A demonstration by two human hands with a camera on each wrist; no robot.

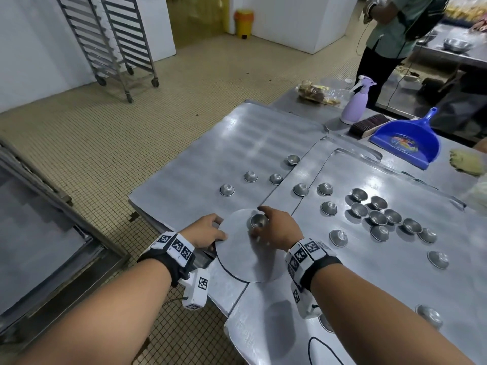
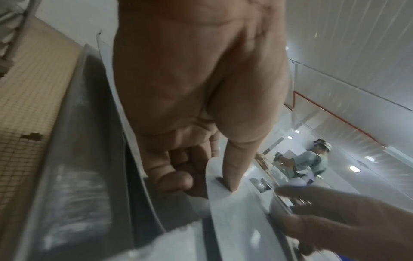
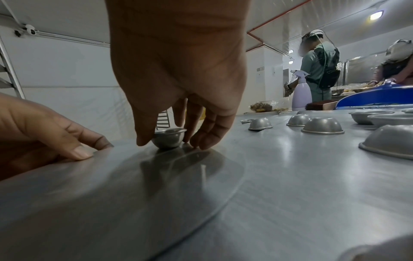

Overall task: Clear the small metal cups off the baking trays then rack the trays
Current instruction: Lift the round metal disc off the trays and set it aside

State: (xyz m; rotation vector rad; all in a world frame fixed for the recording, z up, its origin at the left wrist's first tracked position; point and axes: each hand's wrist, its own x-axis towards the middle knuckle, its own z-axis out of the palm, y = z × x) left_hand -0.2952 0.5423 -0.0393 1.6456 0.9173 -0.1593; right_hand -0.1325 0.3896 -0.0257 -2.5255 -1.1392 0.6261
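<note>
A round flat metal plate [image 1: 245, 259] lies over the near corner of the baking trays [image 1: 237, 143]. My left hand [image 1: 214, 231] pinches the plate's left edge, thumb [image 2: 233, 169] on top and fingers curled beneath. One small metal cup [image 1: 259, 220] stands upright on the plate [image 3: 134, 176]. My right hand [image 1: 263, 227] pinches that cup [image 3: 168, 136] between thumb and fingers. Several more cups sit on the trays, some upside down [image 1: 227, 190], and several cluster upright [image 1: 378, 217] on the right tray [image 1: 382, 285].
Two wheeled tray racks [image 1: 110, 46] stand across the tiled floor at the far left. A lilac spray bottle [image 1: 354, 104], a brush [image 1: 369, 125] and a blue dustpan [image 1: 398, 139] lie beyond the trays. A person [image 1: 390, 35] stands at the back right. A metal trolley [image 1: 39, 227] is at my left.
</note>
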